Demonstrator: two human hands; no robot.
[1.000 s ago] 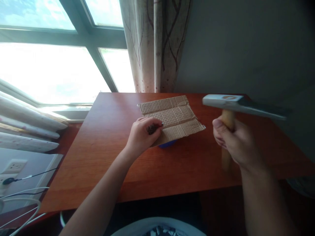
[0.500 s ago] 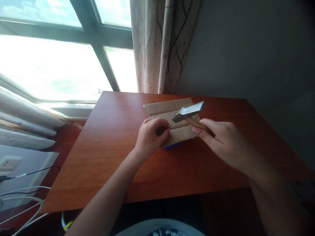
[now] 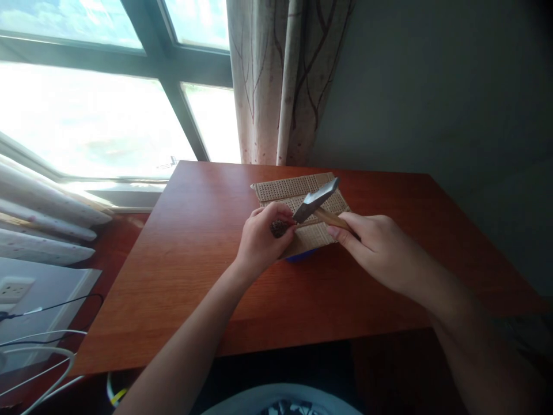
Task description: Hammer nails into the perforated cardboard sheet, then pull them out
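My right hand (image 3: 371, 239) grips the wooden handle of a hammer (image 3: 317, 199), whose grey metal head is tilted. The lower end of that head is at the fingertips of my left hand (image 3: 265, 233). Thumb and forefinger of my left hand are pinched together over a piece of cardboard (image 3: 309, 236); whatever small thing is between them is too tiny to name. Rows of small holes cover much of the cardboard, and its near strip is plain. Beneath its near edge a blue object (image 3: 301, 256) shows, mostly hidden.
The cardboard is on a reddish-brown wooden table (image 3: 181, 288). Behind the table hang a patterned curtain (image 3: 259, 86) and a bright window (image 3: 86, 121). Cables (image 3: 47, 349) and a wall socket (image 3: 15, 290) are at the lower left. A pale rounded rim (image 3: 280, 393) shows at the bottom.
My right hand has moved the hammer left and slightly down, bringing its head to my left fingertips. My left hand and the cardboard have barely shifted.
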